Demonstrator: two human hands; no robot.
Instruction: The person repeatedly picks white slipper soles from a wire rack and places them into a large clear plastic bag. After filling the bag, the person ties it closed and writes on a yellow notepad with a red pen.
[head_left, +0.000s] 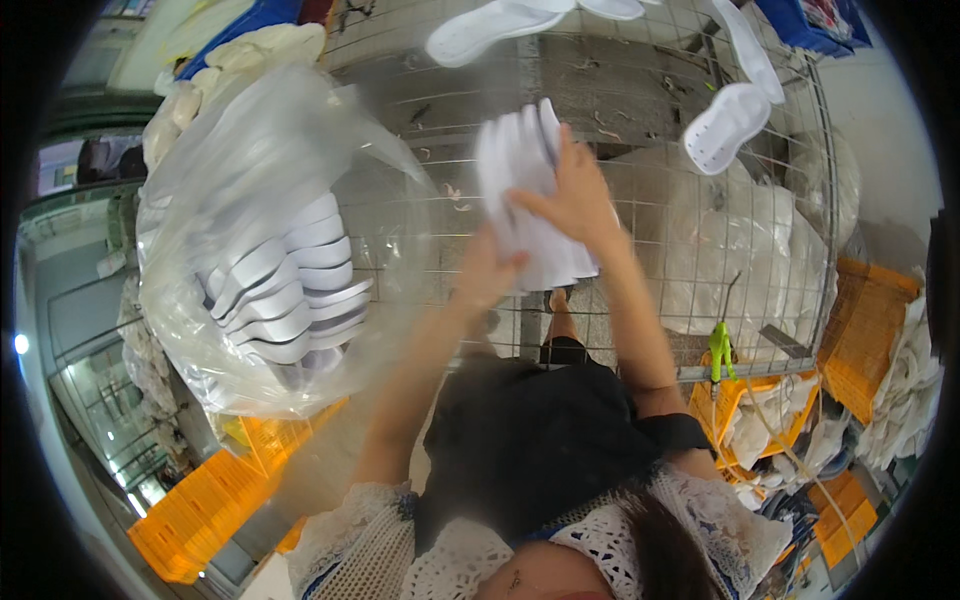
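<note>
Between my two hands is a stack of white shoe insoles (525, 195), blurred by motion, above a wire mesh table (442, 300). My left hand (487, 270) grips the stack's lower left side. Across its upper right side lies my right hand (574, 191), thumb over the front and fingers behind the edge. To the left, a large clear plastic bag (255, 172) stands open with many white insoles (277, 300) stacked in rows inside. More loose insoles (727, 127) lie on the mesh at the upper right, and others (495, 30) at the top edge.
A green air blow gun (721, 352) hangs at the mesh's front right edge, with a hose below. Orange plastic crates (202, 510) stand at lower left, and another orange crate (866, 337) at right. Clear plastic bags (720, 232) show beneath the mesh. A blue bin (814, 26) is at upper right.
</note>
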